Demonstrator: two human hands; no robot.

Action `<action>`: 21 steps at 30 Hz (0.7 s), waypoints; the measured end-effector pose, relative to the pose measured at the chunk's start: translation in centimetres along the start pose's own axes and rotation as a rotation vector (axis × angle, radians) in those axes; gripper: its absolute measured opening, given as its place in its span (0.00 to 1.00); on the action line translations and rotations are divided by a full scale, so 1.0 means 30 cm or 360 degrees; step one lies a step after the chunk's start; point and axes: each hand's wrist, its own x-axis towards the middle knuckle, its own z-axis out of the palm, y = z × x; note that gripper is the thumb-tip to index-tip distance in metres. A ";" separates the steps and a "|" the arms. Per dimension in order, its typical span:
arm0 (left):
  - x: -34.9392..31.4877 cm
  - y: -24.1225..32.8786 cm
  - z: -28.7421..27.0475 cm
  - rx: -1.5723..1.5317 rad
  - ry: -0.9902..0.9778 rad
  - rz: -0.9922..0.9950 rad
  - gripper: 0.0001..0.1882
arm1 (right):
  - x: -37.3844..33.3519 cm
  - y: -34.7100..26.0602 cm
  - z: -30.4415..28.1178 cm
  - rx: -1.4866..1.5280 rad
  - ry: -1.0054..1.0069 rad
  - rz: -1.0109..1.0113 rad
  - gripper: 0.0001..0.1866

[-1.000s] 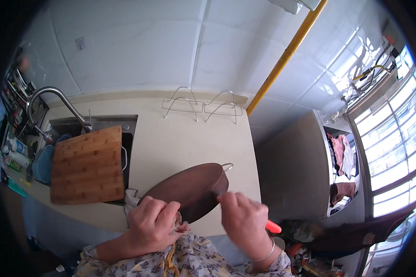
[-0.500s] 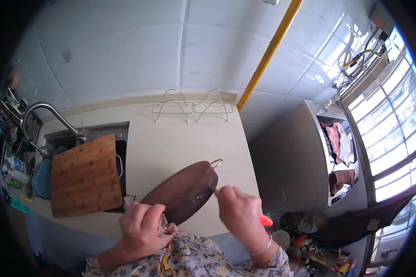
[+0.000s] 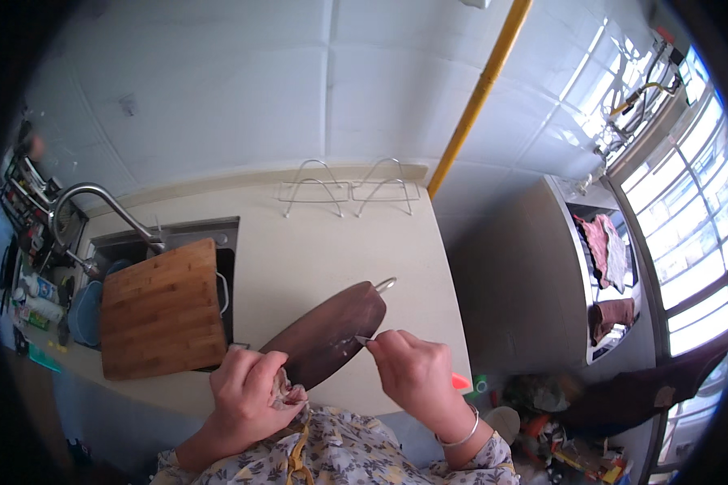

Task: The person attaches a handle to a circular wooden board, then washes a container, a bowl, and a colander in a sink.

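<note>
A dark brown metal pan (image 3: 323, 335), like a wok, is tilted on its side over the counter's front part, a small metal loop handle (image 3: 387, 284) at its far right end. My left hand (image 3: 248, 384) is closed at the pan's near left end, around a crumpled pale, reddish-stained cloth (image 3: 287, 394); its grip on the pan is partly hidden. My right hand (image 3: 413, 369) is closed around an orange-handled tool (image 3: 460, 381). The tool's thin metal tip meets the pan's side beside some whitish marks. Its exact kind is hidden by my fingers.
Left of the pan, a wooden cutting board (image 3: 163, 311) lies across the sink (image 3: 228, 234) under a curved faucet (image 3: 97, 190). Wire racks (image 3: 315, 190) stand at the counter's back. A yellow pipe (image 3: 479, 97) runs up the wall; a large grey cabinet-like appliance (image 3: 518, 283) stands right.
The pan has turned slightly, showing its side more narrowly. My right hand has shifted a little, and the tool's metal tip now shows against the pan. The whole view has shifted slightly.
</note>
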 end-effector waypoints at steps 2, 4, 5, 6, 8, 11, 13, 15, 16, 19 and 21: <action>0.007 -0.016 -0.007 0.0003 0.0014 -0.0002 0.24 | 0.013 0.047 0.038 0.0463 0.0076 0.0151 0.08; 0.005 -0.041 -0.019 -0.0025 0.0037 -0.0036 0.23 | 0.034 0.048 0.046 0.0802 0.0098 0.0247 0.06; 0.006 -0.062 -0.032 -0.0059 0.0010 -0.0039 0.24 | 0.041 0.037 0.051 0.0824 0.0106 0.0231 0.05; 0.000 -0.086 -0.047 -0.0090 -0.0026 -0.0054 0.24 | 0.040 0.026 0.066 0.0855 0.0104 0.0221 0.05; -0.002 -0.142 -0.069 -0.0109 -0.0068 -0.0069 0.25 | 0.050 0.000 0.086 0.0892 0.0102 0.0189 0.03; 0.000 -0.213 -0.079 -0.0186 -0.0075 -0.0164 0.25 | 0.071 -0.043 0.105 0.0923 0.0133 0.0179 0.04; 0.015 -0.246 -0.112 -0.0205 -0.0087 -0.0137 0.26 | 0.098 -0.073 0.123 0.0980 0.0191 0.0218 0.08; 0.018 -0.306 -0.106 -0.0334 -0.0081 -0.0152 0.27 | 0.131 -0.071 0.142 0.1007 0.0157 0.0172 0.13; 0.020 -0.327 -0.113 -0.0377 -0.0091 -0.0197 0.27 | 0.140 -0.059 0.162 0.0974 0.0118 0.0120 0.14; 0.021 -0.383 -0.127 -0.0528 -0.0132 -0.0334 0.27 | 0.176 -0.094 0.183 0.0908 0.0086 0.0067 0.15; 0.022 -0.414 -0.132 -0.0486 -0.0160 -0.0310 0.27 | 0.190 -0.108 0.199 0.0877 0.0113 0.0075 0.16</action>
